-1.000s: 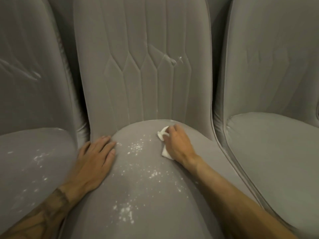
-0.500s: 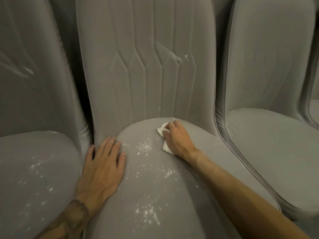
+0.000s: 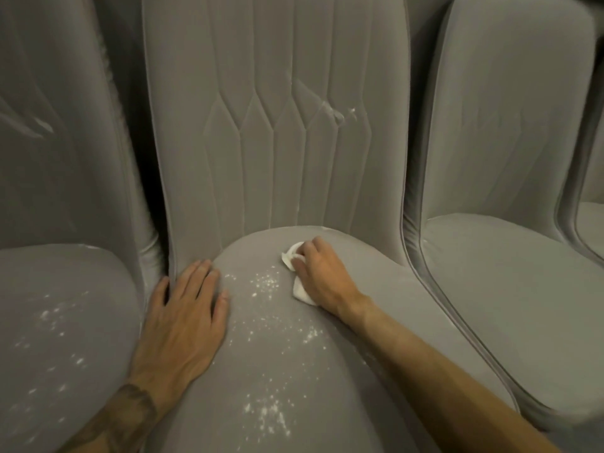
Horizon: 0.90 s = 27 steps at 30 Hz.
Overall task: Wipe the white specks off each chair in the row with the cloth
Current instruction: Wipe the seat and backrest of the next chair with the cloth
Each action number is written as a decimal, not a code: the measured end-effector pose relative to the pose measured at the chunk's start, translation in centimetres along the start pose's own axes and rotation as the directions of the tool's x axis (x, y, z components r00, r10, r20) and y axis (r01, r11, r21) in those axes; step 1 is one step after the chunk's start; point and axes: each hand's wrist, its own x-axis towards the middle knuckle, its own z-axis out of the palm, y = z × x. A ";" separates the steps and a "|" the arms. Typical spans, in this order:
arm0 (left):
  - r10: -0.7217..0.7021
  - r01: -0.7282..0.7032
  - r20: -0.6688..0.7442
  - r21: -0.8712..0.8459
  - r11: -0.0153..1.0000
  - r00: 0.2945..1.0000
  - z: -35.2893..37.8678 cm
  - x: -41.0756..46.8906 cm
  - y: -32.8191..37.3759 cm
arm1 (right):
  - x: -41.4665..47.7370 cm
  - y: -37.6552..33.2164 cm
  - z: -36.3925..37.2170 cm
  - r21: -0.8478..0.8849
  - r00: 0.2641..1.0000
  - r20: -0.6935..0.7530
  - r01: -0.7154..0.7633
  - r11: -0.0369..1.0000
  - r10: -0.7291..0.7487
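Grey upholstered chairs stand side by side. The middle chair (image 3: 277, 142) has white specks (image 3: 264, 282) scattered over its seat, with a denser patch (image 3: 266, 413) near the front, and a white smear (image 3: 336, 112) on its backrest. My right hand (image 3: 322, 276) presses a small white cloth (image 3: 299, 291) onto the back of that seat, just right of the specks; most of the cloth is hidden under the hand. My left hand (image 3: 183, 318) lies flat with fingers spread on the seat's left edge, holding nothing.
The left chair (image 3: 58, 338) also carries white specks on its seat. The right chair (image 3: 510, 282) shows a plain seat. A sliver of a further chair (image 3: 591, 223) appears at the far right edge. Narrow dark gaps separate the backrests.
The view has shifted, so the chairs sit further right in frame. My left hand slid forward along the seat's left edge. My right hand with the cloth stayed near the back of the seat.
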 end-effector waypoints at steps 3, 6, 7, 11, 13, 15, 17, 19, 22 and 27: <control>-0.003 0.003 -0.025 -0.011 1.000 1.000 0.0 0.0 0.1 | -0.7 3.2 -2.1 -0.066 0.999 0.044 0.025 0.998 -0.022; -0.017 0.016 -0.023 -0.024 1.000 1.000 0.0 0.1 0.2 | -0.4 7.2 -3.4 -0.162 0.977 -0.113 -0.198 0.967 0.181; -0.026 0.025 -0.013 -0.027 0.999 1.000 0.1 0.1 0.1 | -0.1 7.5 -3.2 -0.165 0.947 -0.170 -0.300 0.940 0.272; -0.042 0.042 -0.003 -0.027 0.999 0.999 0.2 0.2 0.1 | 0.9 3.2 -0.7 -0.109 0.971 -0.118 -0.222 0.969 0.209; -0.042 0.042 0.014 -0.033 0.999 0.999 0.0 0.2 0.0 | -0.4 2.0 -1.3 -0.074 0.998 0.031 -0.049 0.996 0.051; -0.030 0.030 0.011 -0.029 0.999 0.999 -0.1 0.3 0.0 | -2.0 2.9 -3.7 -0.118 0.994 0.064 0.092 0.989 -0.085; -0.033 0.034 0.008 -0.031 0.999 0.999 -0.1 0.3 0.3 | -3.2 5.0 -5.9 -0.135 1.000 0.009 0.017 0.991 -0.016; -0.062 0.062 0.000 -0.050 0.997 0.998 -0.2 0.4 0.4 | -3.0 7.3 -6.4 -0.148 0.991 -0.076 -0.121 0.982 0.110; -0.032 0.031 -0.019 -0.057 0.998 0.999 -0.6 0.5 0.2 | -1.3 6.6 -4.2 -0.098 0.924 -0.159 -0.364 0.926 0.347; 0.058 -0.059 0.012 0.054 0.997 0.998 -2.0 -0.3 -1.9 | -1.0 0.4 -1.6 0.003 0.994 0.076 -0.079 0.997 0.078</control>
